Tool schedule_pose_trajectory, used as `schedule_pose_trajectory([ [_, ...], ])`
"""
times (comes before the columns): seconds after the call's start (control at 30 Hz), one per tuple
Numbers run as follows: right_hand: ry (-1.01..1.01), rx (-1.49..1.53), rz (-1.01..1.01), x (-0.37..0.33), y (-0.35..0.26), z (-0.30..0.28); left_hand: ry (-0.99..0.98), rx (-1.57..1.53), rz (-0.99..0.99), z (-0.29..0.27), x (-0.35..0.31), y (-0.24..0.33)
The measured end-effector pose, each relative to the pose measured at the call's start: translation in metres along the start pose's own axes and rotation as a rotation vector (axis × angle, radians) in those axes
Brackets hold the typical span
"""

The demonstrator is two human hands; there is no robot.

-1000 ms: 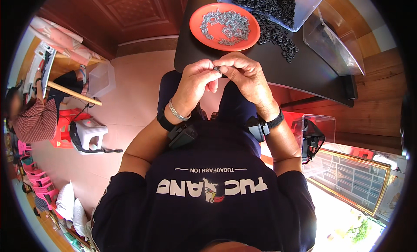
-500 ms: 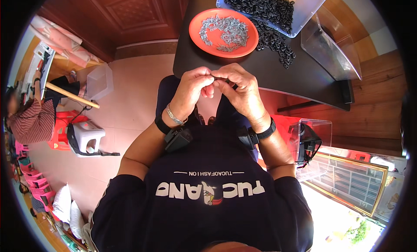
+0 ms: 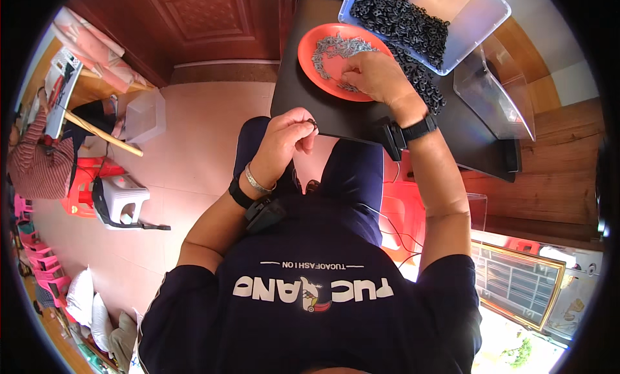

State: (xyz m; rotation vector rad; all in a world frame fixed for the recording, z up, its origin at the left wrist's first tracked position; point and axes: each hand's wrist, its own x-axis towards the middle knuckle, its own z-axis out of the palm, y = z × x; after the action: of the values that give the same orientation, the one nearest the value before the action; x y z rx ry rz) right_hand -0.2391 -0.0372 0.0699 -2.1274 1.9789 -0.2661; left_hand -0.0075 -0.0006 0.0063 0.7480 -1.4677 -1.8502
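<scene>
My left hand (image 3: 289, 136) is closed in a pinch above my lap, near the table's front edge. Between its thumb and forefinger is a small black ring-like part (image 3: 312, 123), partly covered by the fingers. My right hand (image 3: 380, 79) reaches over the red plate (image 3: 310, 69), fingertips down at the small silvery metal pieces (image 3: 340, 46) that look like screws. Whether those fingers grip a piece is hidden by the hand. Several loose black parts (image 3: 423, 83) lie on the table to the right of the plate.
A clear bin (image 3: 478, 19) of black parts lies tipped on the dark table (image 3: 290, 96). Behind my right forearm stands a clear plastic panel or box (image 3: 494, 93). At far left, another person (image 3: 45, 161) sits near a white stool (image 3: 126, 196). A red door (image 3: 206, 16) is ahead.
My right hand has parted from the left and moved forward and right, onto the plate. The left hand stays pinched near its former place. The view has shifted slightly.
</scene>
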Motion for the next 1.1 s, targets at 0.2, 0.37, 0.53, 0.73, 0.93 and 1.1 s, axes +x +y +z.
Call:
schedule_pose_trajectory([
  [0.2,-0.081,-0.276,0.023,0.014,-0.020,0.000,-0.050,-0.022,-0.010,-0.004,-0.001,0.000],
  [0.37,-0.042,-0.294,-0.043,0.025,-0.005,0.016,-0.066,-0.063,-0.027,-0.003,0.001,0.002],
  [0.53,-0.034,-0.209,-0.105,0.019,-0.004,0.010,-0.062,-0.045,-0.018,-0.004,0.001,0.001],
  [0.73,0.221,0.559,-0.031,-0.007,0.016,-0.008,-0.067,0.006,0.045,0.002,-0.002,0.016],
  [0.93,0.251,1.394,0.078,-0.051,0.003,0.010,-0.095,0.057,0.080,0.017,0.002,0.023],
  [1.1,0.204,1.754,0.047,-0.082,-0.006,0.033,-0.072,0.105,0.142,0.029,-0.001,0.029],
])
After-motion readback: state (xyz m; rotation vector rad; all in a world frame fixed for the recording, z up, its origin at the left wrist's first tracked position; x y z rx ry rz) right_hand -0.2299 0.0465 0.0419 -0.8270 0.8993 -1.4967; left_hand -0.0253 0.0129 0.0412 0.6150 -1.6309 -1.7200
